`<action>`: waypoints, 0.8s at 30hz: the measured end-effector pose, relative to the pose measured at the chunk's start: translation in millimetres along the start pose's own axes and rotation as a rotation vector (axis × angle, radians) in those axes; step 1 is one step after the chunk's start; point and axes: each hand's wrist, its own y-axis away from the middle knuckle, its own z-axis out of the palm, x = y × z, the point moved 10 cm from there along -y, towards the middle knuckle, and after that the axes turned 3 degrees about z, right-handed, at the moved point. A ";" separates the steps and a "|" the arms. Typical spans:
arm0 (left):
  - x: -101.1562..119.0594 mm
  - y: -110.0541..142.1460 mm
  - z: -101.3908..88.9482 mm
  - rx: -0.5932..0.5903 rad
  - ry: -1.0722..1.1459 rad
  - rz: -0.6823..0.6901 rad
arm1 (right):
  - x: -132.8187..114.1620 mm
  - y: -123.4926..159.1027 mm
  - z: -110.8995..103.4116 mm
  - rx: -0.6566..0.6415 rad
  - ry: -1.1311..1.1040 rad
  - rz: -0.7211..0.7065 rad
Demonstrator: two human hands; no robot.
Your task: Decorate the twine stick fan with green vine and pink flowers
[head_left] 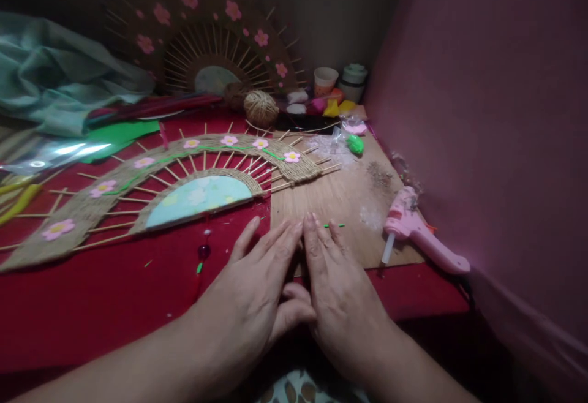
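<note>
So we've got both hands flat and low in the middle of the frame, left hand [252, 296] and right hand [342, 293], fingers straight and open, index fingertips almost meeting at the near edge of the wooden board [353, 192]. Can't tell if anything's under our palms. One thin green strip [334, 225] lies on the board right by our right fingertips. Left of center is the front woven fan [87, 210], partly over the board, partly on the red cloth [151, 302]: we count seven pink flowers along its band, plus one pale blue half-circle panel [197, 198]. The back fan [202, 35], upper left of center, has six bigger pink flowers. Also one twine ball [261, 109] and one cup [325, 81] up top, one green lump [354, 144] on the board, and one pink glue gun [422, 231] at right.
</note>
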 end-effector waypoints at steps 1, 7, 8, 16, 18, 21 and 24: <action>1.6 2.2 0.7 0.006 -0.013 0.010 | -1.2 2.3 -0.3 0.002 0.006 -0.003; -1.5 -1.1 1.2 0.031 -0.041 0.012 | 1.2 -2.9 0.2 -0.013 0.052 0.003; -3.7 -3.0 1.8 0.023 -0.040 0.001 | 2.1 -6.1 0.2 -0.015 0.061 0.002; -23.3 16.3 -14.1 0.075 0.091 -0.119 | 9.5 7.0 -16.4 0.017 0.072 0.027; -34.5 20.9 -22.3 0.123 0.113 -0.197 | 16.1 12.1 -21.5 0.049 0.100 0.074; -32.1 16.5 -24.4 0.128 0.091 -0.157 | 19.0 11.9 -19.1 0.048 0.100 0.089; -17.4 9.8 -15.1 0.075 0.044 -0.052 | 16.8 6.7 -13.0 0.038 0.087 0.073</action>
